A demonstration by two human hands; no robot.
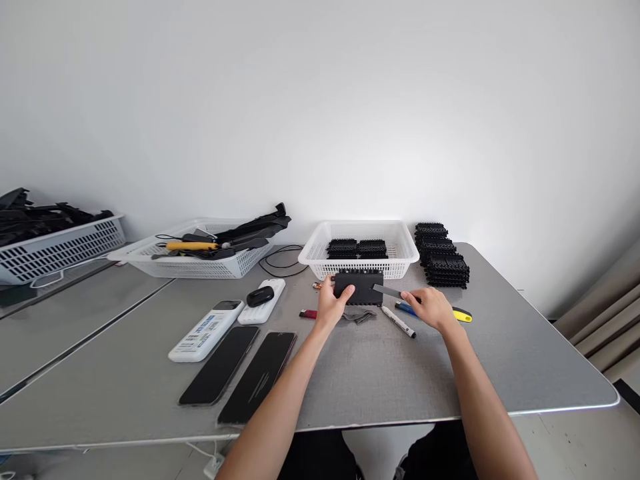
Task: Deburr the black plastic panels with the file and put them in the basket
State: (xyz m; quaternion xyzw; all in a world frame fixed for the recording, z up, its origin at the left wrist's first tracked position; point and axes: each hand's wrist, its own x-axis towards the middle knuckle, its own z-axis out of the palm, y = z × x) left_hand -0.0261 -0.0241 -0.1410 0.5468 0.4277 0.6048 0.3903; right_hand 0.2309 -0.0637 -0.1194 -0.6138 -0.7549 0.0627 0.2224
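Black toothed plate, head view: held up at the near side of the white basket, between both hands; long axis left to right, broad smooth face towards the wearer.
Left hand: gripping the plate's left end, thumb laid across the face; the nearer hand, in direct contact.
Right hand: right of the plate, fingers closed around a flat grey blade.
Blade to plate: blade slants leftward and slightly far; its tip meets the right half of the face in outline. Pressing or just short of touching: cannot be determined.
Marker: on the table, near side of the blade.
Hidden: left fingers behind the plate; the plate's far face; the blade's grip end, inside the right hand.
Hard to make out: crumpled grey item below the plate, possibly fabric; blue piece and yellow-black handle, partly covered by the right hand, one tool or two unclear.
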